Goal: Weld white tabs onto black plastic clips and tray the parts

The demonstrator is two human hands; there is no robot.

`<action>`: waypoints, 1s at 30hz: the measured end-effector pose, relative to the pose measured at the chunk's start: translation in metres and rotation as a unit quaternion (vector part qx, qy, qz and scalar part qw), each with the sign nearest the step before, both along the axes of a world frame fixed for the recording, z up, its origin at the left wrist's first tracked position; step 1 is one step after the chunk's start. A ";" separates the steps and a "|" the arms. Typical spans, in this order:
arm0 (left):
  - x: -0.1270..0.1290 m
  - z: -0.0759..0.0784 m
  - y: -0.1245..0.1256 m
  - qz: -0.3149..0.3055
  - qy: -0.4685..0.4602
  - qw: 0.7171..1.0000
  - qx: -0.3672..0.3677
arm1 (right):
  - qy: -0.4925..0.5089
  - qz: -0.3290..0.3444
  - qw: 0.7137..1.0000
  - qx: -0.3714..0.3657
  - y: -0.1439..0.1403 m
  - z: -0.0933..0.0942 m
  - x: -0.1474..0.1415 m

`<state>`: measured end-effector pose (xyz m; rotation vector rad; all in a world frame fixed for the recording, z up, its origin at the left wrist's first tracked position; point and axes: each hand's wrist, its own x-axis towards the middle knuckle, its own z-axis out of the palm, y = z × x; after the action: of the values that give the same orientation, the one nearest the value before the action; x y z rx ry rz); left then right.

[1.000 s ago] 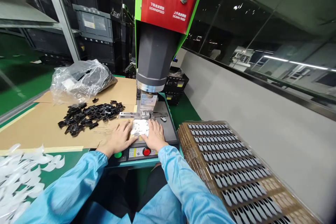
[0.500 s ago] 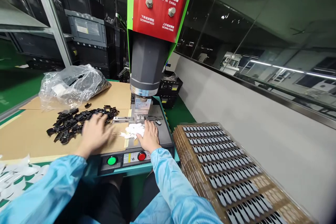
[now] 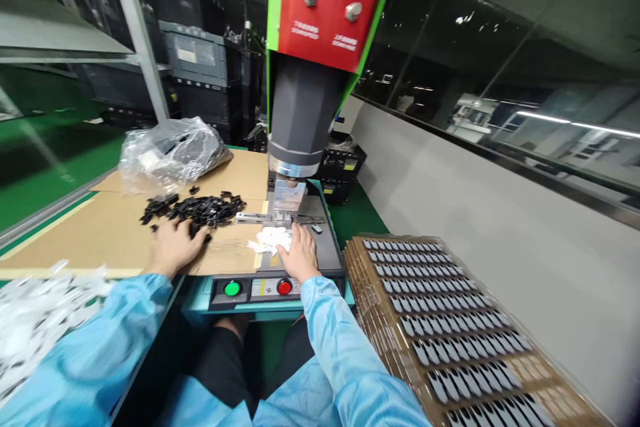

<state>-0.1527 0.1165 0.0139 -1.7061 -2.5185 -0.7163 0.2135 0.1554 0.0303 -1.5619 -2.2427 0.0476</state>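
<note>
The left hand [image 3: 173, 248] is laid on the brown cardboard sheet [image 3: 85, 240], its fingers touching the pile of small black plastic parts [image 3: 197, 208]; whether one is held cannot be told. The right hand [image 3: 301, 255] is rested flat, fingers spread, beside the small white pieces [image 3: 273, 239] on the grey machine plate [image 3: 327, 250].
</note>
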 end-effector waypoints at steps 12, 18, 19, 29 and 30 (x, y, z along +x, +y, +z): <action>0.035 0.008 -0.020 -0.104 -0.165 0.954 0.229 | 0.027 0.026 0.995 0.089 0.017 -0.010 0.002; 0.013 0.022 -0.047 -0.039 -0.145 0.983 0.107 | 0.068 0.146 0.982 0.101 0.000 0.018 -0.060; 0.011 0.025 -0.048 -0.054 -0.150 0.985 0.066 | 0.068 0.179 0.978 0.086 -0.003 0.021 -0.077; 0.010 0.017 -0.040 -0.164 -0.087 0.983 -0.013 | -0.050 0.192 0.979 0.038 -0.010 0.015 -0.172; 0.010 0.013 -0.038 -0.163 -0.077 0.984 -0.003 | -0.057 0.183 0.981 0.033 -0.010 0.014 -0.172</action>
<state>-0.1425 0.0786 0.0271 -2.1750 -2.3566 -0.8887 0.0412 0.1453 0.0447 -1.1254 -2.5672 -0.0130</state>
